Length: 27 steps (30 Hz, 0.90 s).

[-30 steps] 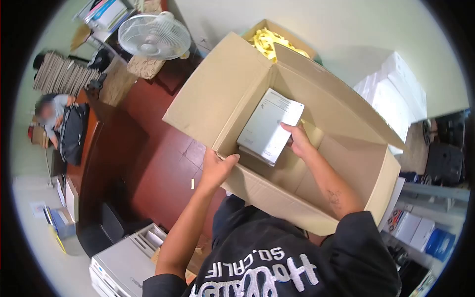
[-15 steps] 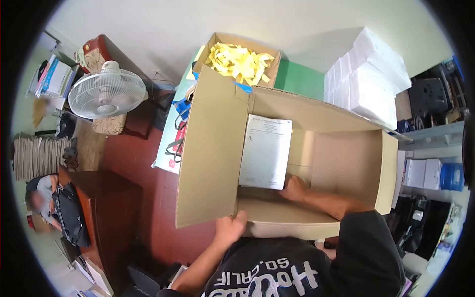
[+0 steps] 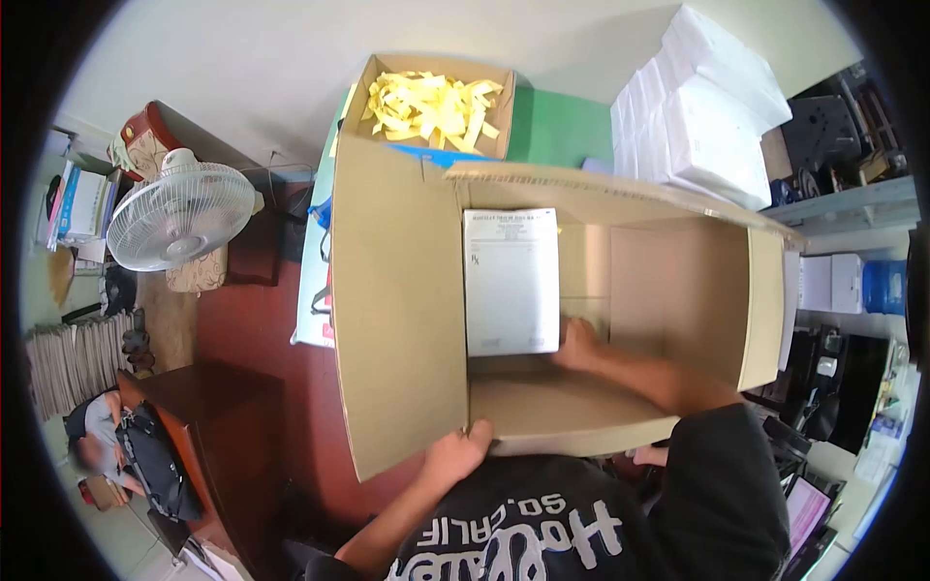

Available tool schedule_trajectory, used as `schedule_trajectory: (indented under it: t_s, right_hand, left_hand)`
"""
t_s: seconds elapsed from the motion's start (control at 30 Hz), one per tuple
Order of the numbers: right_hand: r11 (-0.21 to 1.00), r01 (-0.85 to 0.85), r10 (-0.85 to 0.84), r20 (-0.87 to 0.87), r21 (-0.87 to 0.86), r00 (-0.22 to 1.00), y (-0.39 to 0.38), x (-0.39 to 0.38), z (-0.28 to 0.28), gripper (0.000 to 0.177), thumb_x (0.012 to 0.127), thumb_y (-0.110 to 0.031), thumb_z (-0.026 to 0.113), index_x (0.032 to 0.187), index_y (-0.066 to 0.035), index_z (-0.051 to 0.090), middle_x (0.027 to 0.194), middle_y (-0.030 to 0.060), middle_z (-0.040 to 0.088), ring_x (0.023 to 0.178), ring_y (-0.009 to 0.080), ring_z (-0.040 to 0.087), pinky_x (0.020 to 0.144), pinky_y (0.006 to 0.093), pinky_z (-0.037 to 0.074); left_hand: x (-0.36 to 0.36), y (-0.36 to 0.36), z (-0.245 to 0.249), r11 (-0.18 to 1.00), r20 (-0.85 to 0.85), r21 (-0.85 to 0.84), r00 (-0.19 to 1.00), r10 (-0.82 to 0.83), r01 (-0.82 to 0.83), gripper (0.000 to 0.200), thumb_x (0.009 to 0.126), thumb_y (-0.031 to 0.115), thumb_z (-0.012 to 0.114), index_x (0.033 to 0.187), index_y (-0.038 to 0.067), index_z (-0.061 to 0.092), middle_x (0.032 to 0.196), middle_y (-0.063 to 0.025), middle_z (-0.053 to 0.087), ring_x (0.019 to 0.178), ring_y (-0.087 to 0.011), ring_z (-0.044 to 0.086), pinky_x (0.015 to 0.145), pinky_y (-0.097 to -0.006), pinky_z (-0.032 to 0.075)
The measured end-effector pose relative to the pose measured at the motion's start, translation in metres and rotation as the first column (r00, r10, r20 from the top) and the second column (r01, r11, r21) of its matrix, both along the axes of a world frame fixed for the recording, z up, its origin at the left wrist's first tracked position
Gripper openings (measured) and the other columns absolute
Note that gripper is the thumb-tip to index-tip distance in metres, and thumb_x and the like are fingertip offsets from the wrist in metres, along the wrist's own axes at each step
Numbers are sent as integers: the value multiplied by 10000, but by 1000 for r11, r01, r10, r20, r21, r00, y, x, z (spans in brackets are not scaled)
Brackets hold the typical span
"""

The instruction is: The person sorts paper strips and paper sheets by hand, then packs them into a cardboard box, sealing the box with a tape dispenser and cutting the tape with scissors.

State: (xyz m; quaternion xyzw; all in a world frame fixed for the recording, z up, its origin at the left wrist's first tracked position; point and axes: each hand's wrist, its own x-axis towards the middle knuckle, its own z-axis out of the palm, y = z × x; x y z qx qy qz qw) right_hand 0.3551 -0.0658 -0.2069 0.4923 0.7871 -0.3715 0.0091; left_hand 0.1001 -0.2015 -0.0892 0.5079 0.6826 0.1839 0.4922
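A large cardboard box (image 3: 678,281) stands open before me, its wide flap (image 3: 397,300) folded out to the left. My left hand (image 3: 460,452) grips the near rim by the flap's corner, fingers closed over the edge. Inside the box, my right hand (image 3: 579,346) is closed at the lower right corner of a white prescription pad (image 3: 511,281) with printed header and "Rx" mark. Its fingertips are partly hidden behind the pad. The pad lies along the box's left inner side, nearly straight with it.
Behind stands a carton (image 3: 509,107) of yellow strips on a green table (image 3: 557,126). White wrapped stacks (image 3: 712,131) rise at back right. A fan (image 3: 179,218) and a brown wooden desk (image 3: 218,407) are on the left. A person (image 3: 102,426) sits beyond the desk.
The pad has turned from slightly tilted to nearly straight against the box's left side, my right hand still at its corner. My left hand keeps the rim. The view has shifted.
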Motion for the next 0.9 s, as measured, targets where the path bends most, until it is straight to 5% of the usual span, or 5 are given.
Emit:
schedule_trajectory:
  t_s: [0.13, 0.2, 0.27, 0.37, 0.9]
  right_hand:
    - [866, -195, 228, 17, -460, 973, 37, 8, 17, 357, 840, -252, 666, 1119, -34, 616, 946, 149, 708, 881, 303, 679, 790, 449, 537]
    - [700, 212, -287, 3, -682, 958, 47, 11, 13, 348, 866, -262, 617, 1135, -41, 609, 992, 117, 694, 930, 269, 665, 799, 460, 530]
    - [289, 390, -787, 15, -874, 617, 54, 14, -20, 451, 931, -451, 548, 1149, -60, 605, 1069, 95, 670, 969, 239, 634, 815, 481, 501]
    - [130, 526, -928, 84, -841, 363, 59, -19, 9, 665, 929, -672, 432, 1086, -56, 628, 1029, 83, 624, 949, 221, 560, 842, 428, 455]
    - [214, 435, -886, 14, -875, 464, 69, -14, -1, 808, 764, -904, 412, 904, -141, 636, 768, 2, 575, 785, 149, 478, 754, 321, 350]
  left_hand:
    - [4, 10, 12, 976, 135, -61, 967, 214, -208, 237, 820, 177, 552, 893, -35, 631, 845, -233, 650, 821, -420, 618, 772, -477, 497]
    - [4, 10, 12, 971, 136, -98, 964, 229, -217, 246, 816, 169, 553, 925, -38, 628, 855, -228, 645, 831, -413, 615, 788, -471, 495]
    - [4, 4, 1, 963, 102, -133, 963, 248, -234, 255, 812, 163, 553, 949, -40, 624, 862, -224, 638, 837, -410, 611, 798, -469, 493]
    - [5, 3, -6, 969, 120, 16, 963, 242, -246, 262, 804, 173, 556, 946, -38, 618, 884, -233, 641, 858, -417, 607, 808, -486, 486]
    - [6, 8, 1, 963, 58, 186, 980, 189, -197, 342, 774, 211, 583, 1018, -28, 611, 987, -265, 632, 953, -460, 586, 874, -505, 465]
